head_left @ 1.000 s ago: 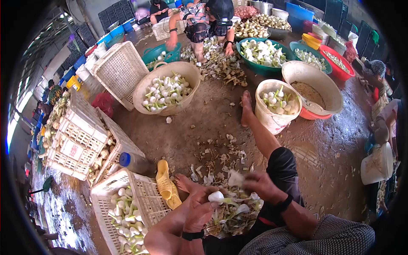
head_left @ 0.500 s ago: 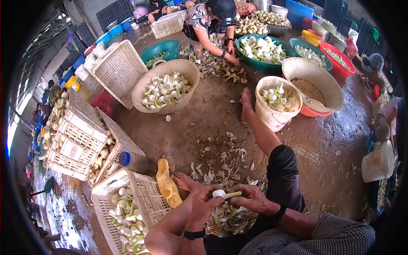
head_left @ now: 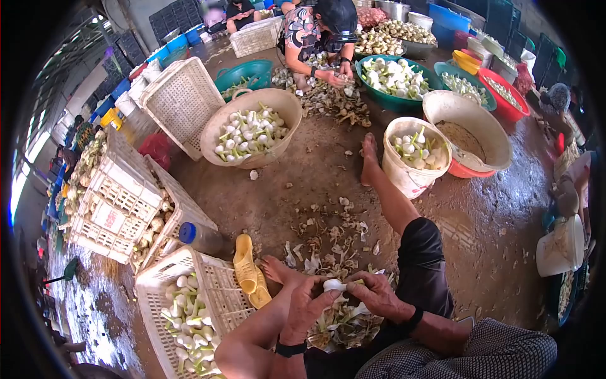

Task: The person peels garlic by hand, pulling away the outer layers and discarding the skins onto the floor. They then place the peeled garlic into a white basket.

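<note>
A white peeled garlic bulb (head_left: 334, 285) with a short green stem is held between my two hands, above a heap of papery skins (head_left: 344, 319) on the floor. The fingers and thumb of my left hand (head_left: 307, 308) close around the bulb. On its stem side, my right hand (head_left: 380, 297) pinches with thumb and fingers, covering most of the stem. To the left of my knee, a white plastic crate (head_left: 154, 316) holds many peeled garlic bulbs (head_left: 190, 325) with green stems.
A white bucket (head_left: 404, 180) of garlic stands by my outstretched foot. Ahead sits a wide beige tub (head_left: 252, 155) of garlic. Yellow shoes (head_left: 249, 275) and a blue-lidded jar (head_left: 202, 239) lie left. Another person (head_left: 315, 38) crouches over skins at the back, beside a green basin (head_left: 379, 95).
My right hand has shifted along the stem toward the bulb, hiding more of it. The crouching person has raised their hands from the pile and brought them together.
</note>
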Available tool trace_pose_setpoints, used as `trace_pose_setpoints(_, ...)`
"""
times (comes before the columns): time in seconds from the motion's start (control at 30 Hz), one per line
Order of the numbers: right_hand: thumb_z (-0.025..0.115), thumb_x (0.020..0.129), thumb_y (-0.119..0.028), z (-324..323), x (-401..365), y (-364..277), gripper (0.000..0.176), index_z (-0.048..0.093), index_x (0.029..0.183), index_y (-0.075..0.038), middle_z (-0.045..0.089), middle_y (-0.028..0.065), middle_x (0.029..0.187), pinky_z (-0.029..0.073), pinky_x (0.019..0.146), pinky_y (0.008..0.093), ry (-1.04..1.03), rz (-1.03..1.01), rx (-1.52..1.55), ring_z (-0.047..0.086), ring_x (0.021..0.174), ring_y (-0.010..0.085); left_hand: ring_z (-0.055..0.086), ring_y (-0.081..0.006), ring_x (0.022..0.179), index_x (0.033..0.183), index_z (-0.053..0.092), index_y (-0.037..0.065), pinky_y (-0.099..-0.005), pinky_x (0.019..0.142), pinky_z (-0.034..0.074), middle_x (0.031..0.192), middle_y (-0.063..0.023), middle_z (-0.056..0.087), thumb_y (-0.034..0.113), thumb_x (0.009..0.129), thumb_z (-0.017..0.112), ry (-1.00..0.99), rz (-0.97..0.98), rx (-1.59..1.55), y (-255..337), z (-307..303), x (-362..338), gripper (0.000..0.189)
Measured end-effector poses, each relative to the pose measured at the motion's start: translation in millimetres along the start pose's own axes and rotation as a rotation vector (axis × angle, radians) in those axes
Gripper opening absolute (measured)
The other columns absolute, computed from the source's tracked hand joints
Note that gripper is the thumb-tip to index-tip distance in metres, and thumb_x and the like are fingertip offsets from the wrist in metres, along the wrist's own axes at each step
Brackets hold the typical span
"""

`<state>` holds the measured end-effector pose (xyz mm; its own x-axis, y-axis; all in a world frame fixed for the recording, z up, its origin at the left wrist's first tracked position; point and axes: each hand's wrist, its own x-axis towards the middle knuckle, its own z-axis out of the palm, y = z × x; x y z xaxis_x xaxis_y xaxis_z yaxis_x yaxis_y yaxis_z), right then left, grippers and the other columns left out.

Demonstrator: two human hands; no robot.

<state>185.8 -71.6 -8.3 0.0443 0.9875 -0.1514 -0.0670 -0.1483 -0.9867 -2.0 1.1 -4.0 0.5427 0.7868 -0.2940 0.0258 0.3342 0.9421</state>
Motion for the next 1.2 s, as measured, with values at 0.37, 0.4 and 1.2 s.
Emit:
trace_pose_setpoints(0.37,0.060,0.097,-0.026,1,1,-3,0.027,0.065,0.103,-0.001,0.064,0.0023,0.073,0.046,0.058,0.0263,0.041,-0.022,-0.129,0.057,0.065,0.0073,0.057,-0.0081,0.074,0.102,0.064,-0.003,-0.0237,0.065,0.047,0.081,-0.0024,0.064,0.024,0.088,0.072,-0.008,0.089,0.208,-3,-4,1,0.032)
trace_pose_setpoints(0.4,0.060,0.097,-0.026,1,1,-3,0.027,0.065,0.103,-0.001,0.064,0.0023,0.073,0.046,0.058,0.0263,0.041,-0.022,-0.129,0.057,0.065,0.0073,0.057,-0.0085,0.074,0.102,0.063,-0.003,-0.0242,0.066,0.047,0.081,-0.0025,0.064,0.023,0.089,0.071,-0.021,0.101,0.220,-4,-5,1,0.030)
trace_pose_setpoints(1.2,0.062,0.096,-0.028,-6,0,6,0.027,0.065,0.098,-0.001,0.065,0.0034,0.071,0.048,0.056,0.0260,0.054,0.021,-0.103,0.058,0.063,0.0074,0.059,-0.0107,0.085,0.105,0.063,-0.003,-0.0255,0.075,0.048,0.092,-0.0059,0.065,0.011,0.088,0.066,-0.130,0.091,0.410,-12,-11,4,0.022)
